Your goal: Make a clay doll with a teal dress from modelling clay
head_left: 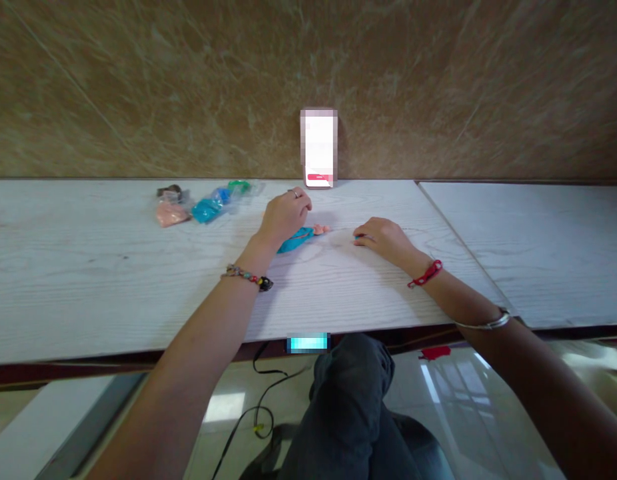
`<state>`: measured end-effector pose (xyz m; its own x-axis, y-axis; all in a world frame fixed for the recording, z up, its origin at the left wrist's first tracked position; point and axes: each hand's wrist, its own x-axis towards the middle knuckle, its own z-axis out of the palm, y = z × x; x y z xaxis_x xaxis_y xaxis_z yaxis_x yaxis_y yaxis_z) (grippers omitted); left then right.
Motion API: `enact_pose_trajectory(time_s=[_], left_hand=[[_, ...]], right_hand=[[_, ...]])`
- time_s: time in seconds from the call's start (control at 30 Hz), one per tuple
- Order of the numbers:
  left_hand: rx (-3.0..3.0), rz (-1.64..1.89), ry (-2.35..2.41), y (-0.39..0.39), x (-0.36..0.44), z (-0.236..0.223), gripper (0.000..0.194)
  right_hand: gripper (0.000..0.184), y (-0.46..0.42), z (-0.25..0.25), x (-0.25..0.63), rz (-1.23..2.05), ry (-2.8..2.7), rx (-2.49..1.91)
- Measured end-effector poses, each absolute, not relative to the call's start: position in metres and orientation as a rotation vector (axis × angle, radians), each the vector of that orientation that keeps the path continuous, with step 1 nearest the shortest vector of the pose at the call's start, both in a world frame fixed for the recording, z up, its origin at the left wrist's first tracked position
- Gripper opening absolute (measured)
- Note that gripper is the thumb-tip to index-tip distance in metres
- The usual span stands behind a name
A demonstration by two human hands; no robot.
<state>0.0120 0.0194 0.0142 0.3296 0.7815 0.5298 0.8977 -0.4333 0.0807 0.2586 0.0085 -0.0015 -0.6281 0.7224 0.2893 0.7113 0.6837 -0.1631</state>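
My left hand (284,217) rests on the white wooden table (88,280) with its fingers curled over a teal piece of clay (294,240) that ends in a small pink tip (321,230). There is a ring on one finger and a beaded bracelet on the wrist. My right hand (383,239) lies a little to the right, fingers bent, with a bit of teal showing at the fingertips. It wears a red thread and a metal bangle.
Small bags of clay lie at the back left: a pink one (171,213), a teal one (206,210), a blue one (222,195) and a green one (238,187). A phone (319,148) leans on the brown wall. A second board (533,247) adjoins on the right. A black cable (261,407) lies on the floor.
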Motion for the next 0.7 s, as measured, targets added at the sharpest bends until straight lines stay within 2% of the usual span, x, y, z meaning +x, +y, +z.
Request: enact_pose_trajectory(time_s=[0.2, 0.47, 0.7], left_hand=[[-2.351, -0.674, -1.582, 0.017, 0.013, 0.017, 0.029], [-2.348, -0.639, -1.612, 0.016, 0.014, 0.018, 0.029], [-2.353, -0.648, -1.607, 0.018, 0.013, 0.016, 0.03]], right_hand=[[0.028, 0.01, -0.002, 0.272, -0.018, -2.733, -0.964], [0.042, 0.005, -0.006, 0.273, 0.002, -2.791, -1.083], [0.046, 0.001, -0.004, 0.277, 0.061, -2.81, -1.095]])
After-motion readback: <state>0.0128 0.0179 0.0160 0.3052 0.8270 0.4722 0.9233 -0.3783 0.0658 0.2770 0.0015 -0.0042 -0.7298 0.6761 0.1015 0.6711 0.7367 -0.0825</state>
